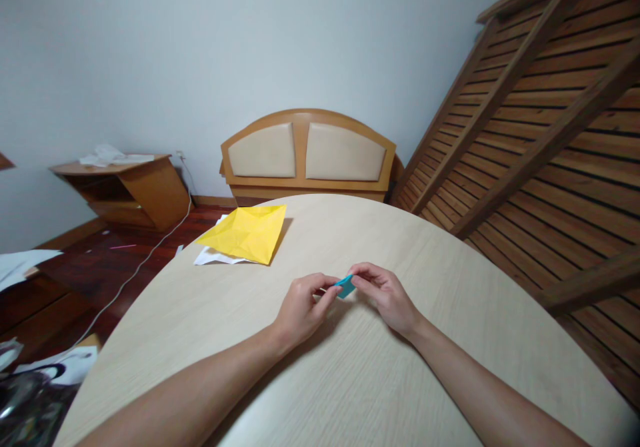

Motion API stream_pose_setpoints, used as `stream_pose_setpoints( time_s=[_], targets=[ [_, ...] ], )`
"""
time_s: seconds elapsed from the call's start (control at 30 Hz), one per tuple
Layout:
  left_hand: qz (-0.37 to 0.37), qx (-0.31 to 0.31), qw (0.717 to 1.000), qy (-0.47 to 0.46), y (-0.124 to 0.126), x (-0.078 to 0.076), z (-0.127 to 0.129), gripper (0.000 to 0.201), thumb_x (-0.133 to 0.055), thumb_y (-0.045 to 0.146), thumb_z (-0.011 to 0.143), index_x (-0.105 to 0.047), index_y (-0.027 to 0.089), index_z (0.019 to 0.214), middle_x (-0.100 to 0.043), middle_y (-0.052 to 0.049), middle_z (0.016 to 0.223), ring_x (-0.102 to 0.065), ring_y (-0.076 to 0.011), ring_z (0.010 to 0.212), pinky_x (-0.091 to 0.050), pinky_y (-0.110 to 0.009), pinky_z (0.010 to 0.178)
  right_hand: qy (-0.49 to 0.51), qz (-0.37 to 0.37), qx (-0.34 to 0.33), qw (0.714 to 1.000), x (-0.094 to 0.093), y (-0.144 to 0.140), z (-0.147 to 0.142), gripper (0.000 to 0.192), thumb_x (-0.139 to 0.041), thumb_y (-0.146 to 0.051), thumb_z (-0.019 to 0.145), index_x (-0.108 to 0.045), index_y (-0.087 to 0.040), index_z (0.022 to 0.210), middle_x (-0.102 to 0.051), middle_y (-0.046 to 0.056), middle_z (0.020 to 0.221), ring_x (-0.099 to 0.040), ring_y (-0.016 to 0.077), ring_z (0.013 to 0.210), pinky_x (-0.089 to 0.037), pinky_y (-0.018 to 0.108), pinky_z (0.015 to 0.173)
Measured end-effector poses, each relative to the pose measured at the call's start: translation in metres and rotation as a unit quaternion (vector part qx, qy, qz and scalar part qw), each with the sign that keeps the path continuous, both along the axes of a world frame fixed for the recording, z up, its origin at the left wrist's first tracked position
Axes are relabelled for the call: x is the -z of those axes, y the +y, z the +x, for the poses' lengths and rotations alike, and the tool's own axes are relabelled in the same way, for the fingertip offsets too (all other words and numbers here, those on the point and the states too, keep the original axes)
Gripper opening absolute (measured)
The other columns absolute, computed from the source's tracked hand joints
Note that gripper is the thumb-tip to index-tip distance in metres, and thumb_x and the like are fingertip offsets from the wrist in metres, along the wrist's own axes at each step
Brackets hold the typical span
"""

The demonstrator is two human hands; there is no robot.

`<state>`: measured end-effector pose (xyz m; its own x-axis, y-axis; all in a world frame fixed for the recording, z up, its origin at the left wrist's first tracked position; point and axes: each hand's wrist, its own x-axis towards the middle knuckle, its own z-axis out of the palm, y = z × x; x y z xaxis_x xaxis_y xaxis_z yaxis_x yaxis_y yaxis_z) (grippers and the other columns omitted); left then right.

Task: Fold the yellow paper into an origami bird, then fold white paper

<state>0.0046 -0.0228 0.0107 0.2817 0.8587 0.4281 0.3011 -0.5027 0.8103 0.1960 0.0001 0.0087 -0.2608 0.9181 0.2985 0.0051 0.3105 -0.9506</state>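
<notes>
A small folded piece of teal paper (pixel 345 287) is held between both hands, just above the round table (pixel 415 380). My left hand (pixel 306 307) pinches its left edge between thumb and fingers. On the other side, my right hand (pixel 387 297) grips its upper right corner with thumb and fingertips. Farther off to the left lies a creased yellow sheet of paper (pixel 250 230), resting partly over white paper (pixel 215 256).
A wooden headboard (pixel 301 147) with two pale panels stands beyond the table. Slatted wooden boards (pixel 540 160) lean at the right. To the left are a small cabinet (pixel 155 194), a white cable (pixel 135 270) on the dark floor, and scattered papers (pixel 25 264).
</notes>
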Motion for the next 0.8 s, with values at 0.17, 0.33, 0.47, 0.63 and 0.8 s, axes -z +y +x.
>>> stream_pose_setpoints(
  time_s=[0.17, 0.33, 0.47, 0.63, 0.8],
  targets=[
    [0.013, -0.027, 0.999, 0.027, 0.0, 0.0, -0.002, 0.021, -0.057, 0.027, 0.095, -0.074, 0.015, 0.094, -0.076, -0.007, 0.085, -0.07, -0.0154, 0.069, -0.057, -0.023, 0.059, -0.085, 0.084, 0.075, 0.99, -0.002, -0.006, -0.002, 0.012, -0.068, -0.035, 0.088, -0.074, -0.024, 0.089, -0.074, 0.004, 0.089, -0.066, 0.0224, 0.087, -0.051, 0.037, 0.085],
    [0.102, -0.033, 0.99, 0.09, 0.003, 0.004, -0.006, 0.018, -0.055, 0.022, 0.095, -0.072, 0.016, 0.098, -0.075, -0.007, 0.086, -0.07, -0.0154, 0.07, -0.059, -0.023, 0.06, -0.138, 0.179, 0.113, 0.968, -0.005, -0.011, -0.006, 0.009, -0.067, -0.03, 0.09, -0.075, -0.026, 0.092, -0.074, 0.005, 0.095, -0.066, 0.0237, 0.093, -0.052, 0.04, 0.086],
    [0.21, -0.043, 0.968, 0.132, 0.005, 0.006, -0.009, 0.019, -0.055, 0.017, 0.094, -0.068, 0.016, 0.108, -0.076, -0.012, 0.109, -0.075, -0.0203, 0.092, -0.063, -0.031, 0.077, -0.134, 0.183, 0.134, 0.965, -0.008, -0.016, -0.013, 0.01, -0.067, -0.027, 0.089, -0.076, -0.026, 0.096, -0.068, 0.006, 0.096, -0.064, 0.0226, 0.092, -0.053, 0.038, 0.081],
    [0.273, -0.061, 0.947, 0.161, 0.005, 0.006, -0.009, 0.038, -0.055, 0.015, 0.093, -0.057, 0.016, 0.131, -0.076, -0.013, 0.111, -0.076, -0.0204, 0.096, -0.064, -0.032, 0.08, -0.053, 0.077, 0.091, 0.991, -0.005, -0.024, -0.022, 0.017, -0.066, -0.031, 0.092, -0.072, -0.023, 0.105, -0.071, 0.006, 0.105, -0.068, 0.021, 0.097, -0.055, 0.036, 0.088],
    [0.295, -0.042, 0.937, 0.183, 0.006, 0.006, -0.011, 0.025, -0.056, 0.013, 0.093, -0.064, 0.019, 0.116, -0.07, -0.013, 0.127, -0.073, -0.0214, 0.108, -0.062, -0.032, 0.087, 0.018, 0.014, 0.053, 0.998, -0.005, -0.027, -0.025, 0.019, -0.067, -0.032, 0.09, -0.072, -0.023, 0.106, -0.074, 0.007, 0.111, -0.068, 0.0223, 0.105, -0.054, 0.037, 0.095]
  ],
)
